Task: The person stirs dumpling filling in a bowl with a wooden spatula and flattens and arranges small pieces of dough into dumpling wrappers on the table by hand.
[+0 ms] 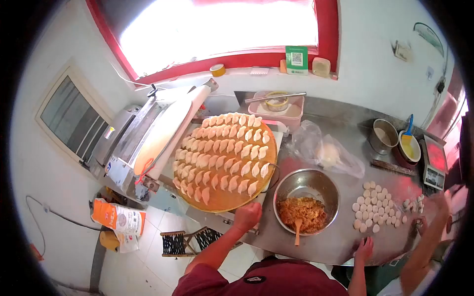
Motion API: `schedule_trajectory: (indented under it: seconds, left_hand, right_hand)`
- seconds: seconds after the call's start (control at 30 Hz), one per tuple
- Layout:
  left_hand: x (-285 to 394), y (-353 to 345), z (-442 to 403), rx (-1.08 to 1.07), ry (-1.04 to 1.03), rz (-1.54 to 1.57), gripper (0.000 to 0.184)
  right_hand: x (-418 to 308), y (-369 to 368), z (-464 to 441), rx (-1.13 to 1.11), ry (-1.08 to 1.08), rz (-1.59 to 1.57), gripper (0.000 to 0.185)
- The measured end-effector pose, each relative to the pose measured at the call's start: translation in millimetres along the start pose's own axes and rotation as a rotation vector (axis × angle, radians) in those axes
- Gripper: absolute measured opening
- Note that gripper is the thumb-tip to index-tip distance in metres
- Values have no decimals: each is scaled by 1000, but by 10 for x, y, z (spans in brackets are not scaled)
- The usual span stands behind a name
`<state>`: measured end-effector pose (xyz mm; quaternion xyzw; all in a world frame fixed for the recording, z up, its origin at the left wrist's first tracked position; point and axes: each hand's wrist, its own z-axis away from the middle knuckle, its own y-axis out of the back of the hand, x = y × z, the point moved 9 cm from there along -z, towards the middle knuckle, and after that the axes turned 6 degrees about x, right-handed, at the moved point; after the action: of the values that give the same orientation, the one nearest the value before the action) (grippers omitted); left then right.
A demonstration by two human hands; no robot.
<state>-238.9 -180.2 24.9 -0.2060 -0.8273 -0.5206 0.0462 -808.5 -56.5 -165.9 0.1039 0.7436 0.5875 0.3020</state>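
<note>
My left hand is closed at the near edge of a round yellow board covered with rows of dumplings. Whether it grips the board or something beneath is hidden. Over the front edge of the steel table rests my right hand, fingers stretched and nothing visible in them. Between my hands stands a steel bowl of orange-brown filling, with a wooden spoon lying in it. Beyond my right hand are several small flattened dough rounds.
At right, another person's arm reaches over small dough pieces. A plastic bag, pink tub, metal pot and scale stand farther back. A dough machine is left; a folding stool stands below.
</note>
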Motion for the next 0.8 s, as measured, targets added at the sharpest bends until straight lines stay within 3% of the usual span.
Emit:
schedule_trajectory:
  seconds: [0.1,0.4,0.57,0.63,0.67,0.77,0.8]
  left_hand:
    - [-51,-47,20,4,9,-27,15]
    - [-36,26,-10,23,26,-38,17]
    - [-68,-99,27,4,4,-91,16]
    - [-62,-205,138,-54,-38,-52,15]
    - [-85,-261,195,-119,-54,-20,15]
    - [-99,-205,159,-52,-60,69,8]
    - [-58,-135,95,-113,73,86,9]
  right_hand:
    - [-90,-65,-29,31,-74,251,50]
    - [-326,137,-27,-80,-81,435,58]
    - [-38,-113,-55,61,44,395,56]
    - [135,-208,209,429,330,413,55]
    - [137,-151,285,398,335,379,54]
    - [-157,180,211,245,72,186,51]
    - [-205,235,137,219,9,102,49]
